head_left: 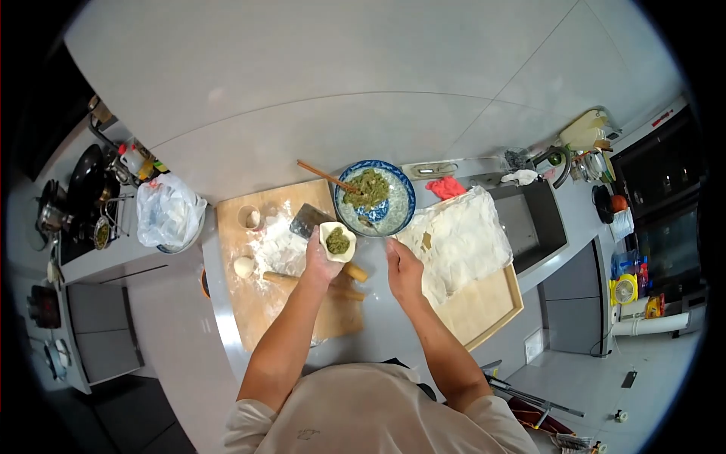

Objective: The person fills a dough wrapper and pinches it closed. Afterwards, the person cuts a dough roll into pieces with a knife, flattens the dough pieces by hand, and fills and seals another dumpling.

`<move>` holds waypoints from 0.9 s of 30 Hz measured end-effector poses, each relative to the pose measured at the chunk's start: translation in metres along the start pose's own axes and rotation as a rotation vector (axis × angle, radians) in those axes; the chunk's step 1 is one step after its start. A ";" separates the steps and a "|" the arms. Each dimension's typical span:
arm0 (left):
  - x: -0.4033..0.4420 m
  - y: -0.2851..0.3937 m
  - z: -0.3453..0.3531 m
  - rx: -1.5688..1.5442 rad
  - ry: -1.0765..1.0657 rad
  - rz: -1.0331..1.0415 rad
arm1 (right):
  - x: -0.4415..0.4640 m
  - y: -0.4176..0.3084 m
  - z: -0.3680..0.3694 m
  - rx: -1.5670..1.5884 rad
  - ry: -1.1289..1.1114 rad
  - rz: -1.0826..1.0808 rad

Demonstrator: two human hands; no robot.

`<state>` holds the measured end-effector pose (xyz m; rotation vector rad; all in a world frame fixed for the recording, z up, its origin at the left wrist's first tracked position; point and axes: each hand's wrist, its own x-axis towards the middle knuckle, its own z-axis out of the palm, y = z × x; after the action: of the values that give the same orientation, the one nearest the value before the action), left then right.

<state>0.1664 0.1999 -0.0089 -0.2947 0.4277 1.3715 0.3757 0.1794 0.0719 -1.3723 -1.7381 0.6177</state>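
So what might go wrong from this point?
The filling sits exposed on the open dough wrapper in the left hand; a tilt could spill it.

The chopsticks jut out past the rim of the bowl, so a passing knock might flip them out.

A metal blade lies close to the left hand; lowering that hand carelessly could bring the fingers against it.
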 end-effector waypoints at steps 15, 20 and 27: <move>0.023 0.027 -0.003 -0.031 0.057 0.043 | 0.053 0.010 0.035 -0.445 -0.266 -0.441; 0.017 0.038 0.000 -0.014 0.077 0.058 | 0.091 0.004 0.051 -0.236 -0.195 -0.357; -0.007 0.051 0.010 0.016 0.136 0.099 | 0.186 -0.031 0.163 -0.387 -0.206 -0.218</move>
<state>0.1169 0.2071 0.0056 -0.3589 0.5720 1.4494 0.2098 0.3653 0.0631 -1.3823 -2.2260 0.3190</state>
